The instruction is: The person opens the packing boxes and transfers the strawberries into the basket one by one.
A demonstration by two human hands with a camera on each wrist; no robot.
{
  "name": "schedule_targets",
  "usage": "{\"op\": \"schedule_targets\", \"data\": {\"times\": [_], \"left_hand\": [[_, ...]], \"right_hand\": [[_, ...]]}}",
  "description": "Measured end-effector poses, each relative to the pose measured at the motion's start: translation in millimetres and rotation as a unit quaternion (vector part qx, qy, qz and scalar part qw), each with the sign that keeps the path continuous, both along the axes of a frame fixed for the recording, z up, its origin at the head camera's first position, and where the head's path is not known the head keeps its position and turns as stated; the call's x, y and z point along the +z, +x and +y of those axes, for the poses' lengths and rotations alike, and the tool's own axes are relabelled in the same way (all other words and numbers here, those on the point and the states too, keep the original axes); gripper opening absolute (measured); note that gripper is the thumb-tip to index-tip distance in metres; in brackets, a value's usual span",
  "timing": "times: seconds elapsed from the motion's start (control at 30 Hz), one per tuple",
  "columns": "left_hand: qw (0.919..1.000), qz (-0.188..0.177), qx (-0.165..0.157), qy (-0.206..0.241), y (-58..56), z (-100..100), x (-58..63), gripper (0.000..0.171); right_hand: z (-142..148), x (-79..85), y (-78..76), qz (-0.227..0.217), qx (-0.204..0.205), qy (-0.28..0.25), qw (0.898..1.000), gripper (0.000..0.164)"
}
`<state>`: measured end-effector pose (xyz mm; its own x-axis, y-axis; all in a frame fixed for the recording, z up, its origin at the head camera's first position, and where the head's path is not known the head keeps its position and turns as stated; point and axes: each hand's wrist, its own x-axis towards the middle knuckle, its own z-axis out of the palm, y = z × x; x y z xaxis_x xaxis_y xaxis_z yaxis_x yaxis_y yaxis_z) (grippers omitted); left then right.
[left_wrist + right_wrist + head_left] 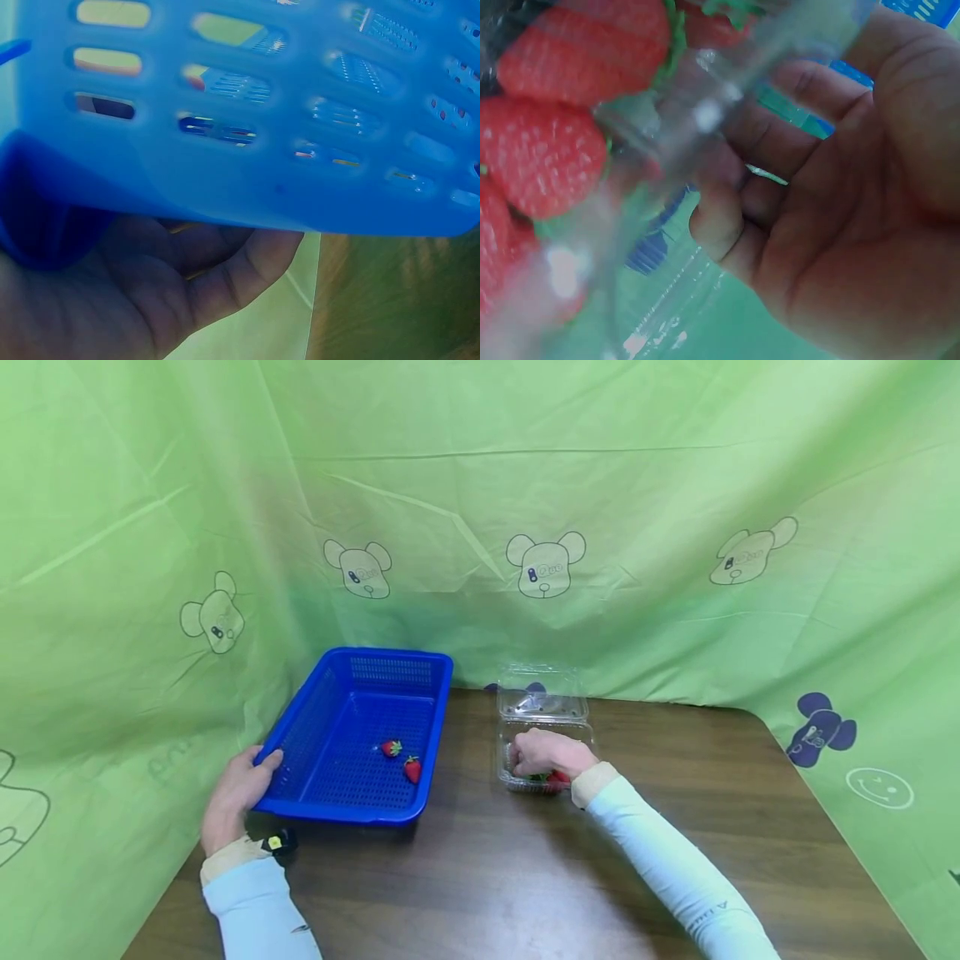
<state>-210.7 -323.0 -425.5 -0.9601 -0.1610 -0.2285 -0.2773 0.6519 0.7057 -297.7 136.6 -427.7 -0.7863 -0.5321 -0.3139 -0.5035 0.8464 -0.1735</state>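
Note:
My left hand (243,785) grips the near left rim of a blue plastic basket (300,687), thumb over the edge and fingers (240,277) underneath. The basket's near side is raised off the table. Two strawberries, one (392,747) beside the other (412,769), lie on its slotted floor towards the right. My right hand (551,752) reaches into an open clear plastic clamshell box (504,747) with bent fingers. Several strawberries (540,154) show there through the clear wall in the right wrist view. Plastic glare and the hand hide the fingertips, so any hold is unclear.
The box's clear lid (542,693) stands raised at the back against a green curtain (637,635). Brown wooden table (480,877) lies between the basket and the box and in front of them. A small black object (281,842) with a yellow patch is by my left wrist.

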Motion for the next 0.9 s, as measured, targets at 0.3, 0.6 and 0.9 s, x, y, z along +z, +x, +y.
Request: {"op": "schedule_targets", "data": {"times": [0.3, 0.6, 0.9], "left_hand": [[1.0000, 0.004, 0.000, -0.006, -0.4, 0, -0.2, 0.070], [0.9999, 0.012, -0.002, 0.002, -0.3, 0, -0.4, 0.068], [1.0000, 0.004, -0.001, 0.001, -1.2, -1, -0.8, 0.071]], "right_hand": [[1, -3.5, -0.2, 0.017, 0.037, -0.025, 0.999, 0.014], [10, 1.7, -0.6, 0.021, 0.019, -0.072, 0.997, 0.013], [22, 21.7, -8.3, 0.062, 0.022, -0.125, 0.990, 0.008]]}}
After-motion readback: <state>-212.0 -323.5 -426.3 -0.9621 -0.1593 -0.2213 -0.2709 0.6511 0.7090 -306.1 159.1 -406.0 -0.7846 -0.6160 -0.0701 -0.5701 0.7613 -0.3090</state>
